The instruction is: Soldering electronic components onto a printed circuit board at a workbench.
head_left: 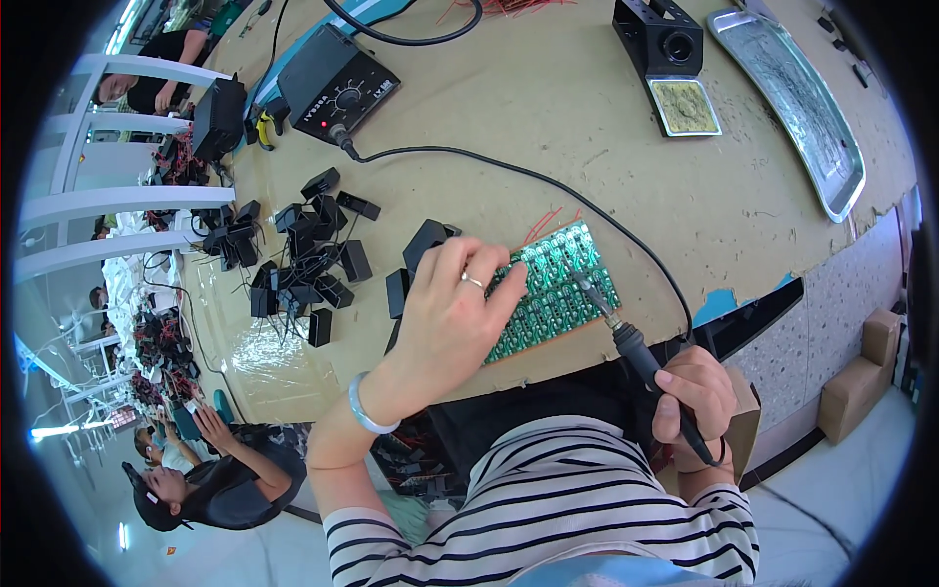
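A green circuit board panel (pixel 558 305) with rows of shiny solder joints lies near the table's front edge. In my right hand (pixel 696 396) is a soldering iron (pixel 641 360), gripped by its dark handle, its tip pointing at the right part of the panel. My left hand (pixel 455 303) reaches over the panel's left side with bent fingers close together; whatever they pinch is hidden. Thin red wires (pixel 541 225) stick out past the panel's far edge. Black plastic housings (pixel 426 240) sit just beyond and left of my left hand.
A black soldering station (pixel 337 83) stands far left, its cable curving across the table. Black cased parts with wires (pixel 313 235) are piled at left. At far right are an iron stand (pixel 660 39), a yellowish sponge (pixel 684 106) and a metal tray (pixel 827 147). Other people sit leftward.
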Demonstrator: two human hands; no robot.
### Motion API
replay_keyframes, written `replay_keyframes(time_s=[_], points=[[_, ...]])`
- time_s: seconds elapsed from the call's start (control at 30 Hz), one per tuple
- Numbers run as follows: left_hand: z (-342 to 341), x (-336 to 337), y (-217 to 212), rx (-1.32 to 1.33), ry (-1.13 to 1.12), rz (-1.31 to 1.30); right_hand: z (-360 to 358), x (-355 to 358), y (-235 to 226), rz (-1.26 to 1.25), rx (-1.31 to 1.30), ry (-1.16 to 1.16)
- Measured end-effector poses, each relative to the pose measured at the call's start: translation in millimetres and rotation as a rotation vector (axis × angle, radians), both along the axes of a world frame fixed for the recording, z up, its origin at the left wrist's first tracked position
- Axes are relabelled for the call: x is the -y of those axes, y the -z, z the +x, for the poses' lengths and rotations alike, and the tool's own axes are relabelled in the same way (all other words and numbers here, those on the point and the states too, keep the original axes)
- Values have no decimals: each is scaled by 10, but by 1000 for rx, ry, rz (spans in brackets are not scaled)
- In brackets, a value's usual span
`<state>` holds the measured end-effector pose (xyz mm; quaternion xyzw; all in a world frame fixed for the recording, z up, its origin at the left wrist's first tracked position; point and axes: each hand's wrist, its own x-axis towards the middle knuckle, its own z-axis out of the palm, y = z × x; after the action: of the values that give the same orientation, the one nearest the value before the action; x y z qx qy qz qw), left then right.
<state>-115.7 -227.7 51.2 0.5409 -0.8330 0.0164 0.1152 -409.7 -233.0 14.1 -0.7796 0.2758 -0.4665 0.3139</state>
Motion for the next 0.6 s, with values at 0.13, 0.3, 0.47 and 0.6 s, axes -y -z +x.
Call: replay_keyframes(time_s=[0.13,0.3,0.47,0.6], points=[[16,-82,36,-61,-30,-4,-5,-6,-4,1,12,-8],[118,-159,69,-170,-95,22,3,-9,-15,21,10,-13],[50,-155,65,-156,-123,-4,33,-13,-11,16,11,-21],[-12,-100,81,-197,-134,-26,25,-17,-31,16,7,-23]])
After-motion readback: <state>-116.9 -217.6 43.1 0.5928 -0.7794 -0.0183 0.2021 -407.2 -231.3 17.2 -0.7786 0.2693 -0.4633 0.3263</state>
